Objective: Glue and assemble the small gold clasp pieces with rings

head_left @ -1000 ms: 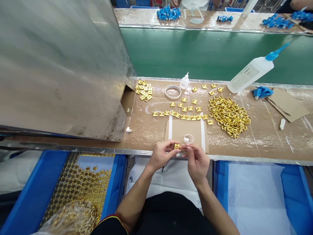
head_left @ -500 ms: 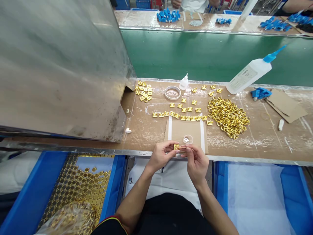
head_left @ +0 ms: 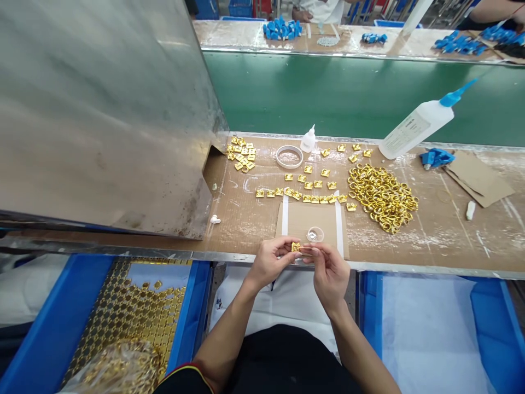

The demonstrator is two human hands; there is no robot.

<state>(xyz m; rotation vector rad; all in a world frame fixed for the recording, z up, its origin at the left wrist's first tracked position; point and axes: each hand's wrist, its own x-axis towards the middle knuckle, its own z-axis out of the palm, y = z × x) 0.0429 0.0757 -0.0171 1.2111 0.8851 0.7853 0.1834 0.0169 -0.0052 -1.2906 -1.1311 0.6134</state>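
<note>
Between the thumb and fingers of my left hand (head_left: 268,261) is a small gold square piece (head_left: 295,247). My right hand (head_left: 331,273) pinches a thin stick (head_left: 305,248), whose tip reaches the gold piece. Both hands are over the front edge of the bench. Just beyond them a small clear round dish (head_left: 315,235) rests on a taped cardboard pad (head_left: 297,219). Past the pad, a row of similar gold pieces (head_left: 315,199) lies across the cardboard. A heap of gold rings (head_left: 383,197) is to the right.
A large metal housing (head_left: 102,109) stands at left. Farther back are a tape roll (head_left: 289,157), a small white bottle (head_left: 308,139) and a large tilted bottle (head_left: 418,130). Blue bins (head_left: 182,323) flank my lap. Beyond the green belt (head_left: 307,87), another person's hand (head_left: 302,15) shows.
My hands keep nearly the same pose, with the stick tip still at the gold piece. Across the belt, the other person's hand has shifted slightly. The view has tilted a little.
</note>
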